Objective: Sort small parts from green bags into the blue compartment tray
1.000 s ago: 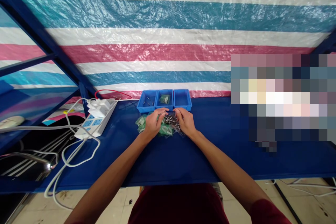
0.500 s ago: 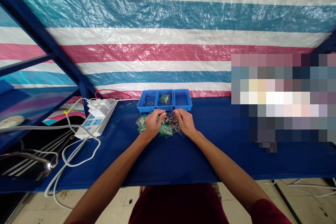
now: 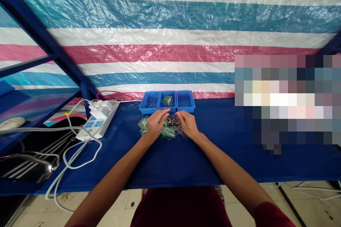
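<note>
Both my hands rest on a pile of small parts on the blue table point(image 3: 170, 159). My left hand point(image 3: 154, 125) has its fingers curled over green parts in clear bags point(image 3: 167, 133). My right hand point(image 3: 188, 123) pinches at small dark metal pieces point(image 3: 173, 120) between the two hands. What each hand grips is too small to name. Just behind the pile stand three joined blue bins point(image 3: 167, 100): the left holds a few metal pins, the middle green parts, and the right looks bare.
A white power strip point(image 3: 98, 120) with plugs and white cables point(image 3: 71, 156) lies at the left of the table. A red wire point(image 3: 114, 94) loops behind it. A striped tarp point(image 3: 170, 35) hangs behind. A blurred patch covers the right side.
My left hand's fingers have shifted slightly forward over the pile. Otherwise nothing has visibly moved.
</note>
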Action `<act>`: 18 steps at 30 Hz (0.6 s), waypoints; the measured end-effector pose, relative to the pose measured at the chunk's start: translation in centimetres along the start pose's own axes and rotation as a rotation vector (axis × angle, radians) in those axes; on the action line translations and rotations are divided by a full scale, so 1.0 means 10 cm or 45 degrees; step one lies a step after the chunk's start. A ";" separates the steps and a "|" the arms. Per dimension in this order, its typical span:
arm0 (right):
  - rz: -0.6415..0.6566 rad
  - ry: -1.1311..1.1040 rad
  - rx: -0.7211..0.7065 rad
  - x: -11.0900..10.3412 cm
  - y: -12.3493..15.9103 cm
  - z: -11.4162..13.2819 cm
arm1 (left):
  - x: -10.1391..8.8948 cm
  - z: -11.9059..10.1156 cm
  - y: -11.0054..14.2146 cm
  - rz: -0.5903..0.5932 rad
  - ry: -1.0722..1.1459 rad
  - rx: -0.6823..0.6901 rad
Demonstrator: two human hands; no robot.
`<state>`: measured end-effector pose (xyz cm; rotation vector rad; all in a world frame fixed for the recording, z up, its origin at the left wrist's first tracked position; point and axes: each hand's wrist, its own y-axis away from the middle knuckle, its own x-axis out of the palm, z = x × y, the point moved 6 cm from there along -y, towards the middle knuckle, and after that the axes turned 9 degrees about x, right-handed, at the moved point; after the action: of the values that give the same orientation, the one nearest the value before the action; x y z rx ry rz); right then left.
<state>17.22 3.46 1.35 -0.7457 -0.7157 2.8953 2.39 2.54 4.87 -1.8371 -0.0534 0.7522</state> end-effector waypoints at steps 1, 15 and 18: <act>0.005 0.002 0.003 0.00 0.00 0.00 | 0.00 0.00 -0.01 -0.011 0.007 -0.005; 0.020 0.004 -0.019 -0.01 0.00 0.05 | 0.00 0.01 0.04 0.002 0.165 0.094; 0.023 0.015 -0.023 -0.01 0.00 0.05 | 0.03 0.02 0.05 0.029 0.191 0.100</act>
<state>17.08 3.23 1.76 -0.7751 -0.7388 2.9018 2.34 2.58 4.25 -1.8167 0.0933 0.6217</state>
